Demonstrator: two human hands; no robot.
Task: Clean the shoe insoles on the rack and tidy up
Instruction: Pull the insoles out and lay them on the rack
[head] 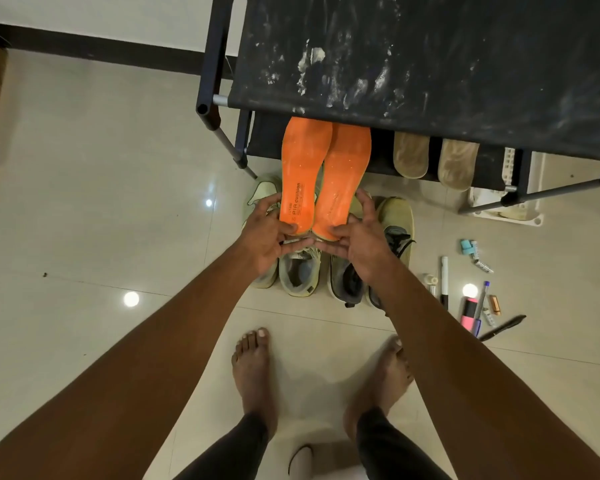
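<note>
My left hand (267, 233) and right hand (357, 233) each pinch the heel of an orange insole (303, 174), toes under the rack shelf (413, 64). Risk: thin grip w/ fingertips only, insoles can slip onto the shoes (300, 271) below.

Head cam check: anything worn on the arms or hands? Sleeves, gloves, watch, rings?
Nothing visible. Both forearms are bare right to the frame edge, with no sleeve or cuff in view. The left hand and right hand are ungloved, with no watch, band or ring showing on wrists or fingers. Only clothing in view: dark leggings; feet are bare.
</note>
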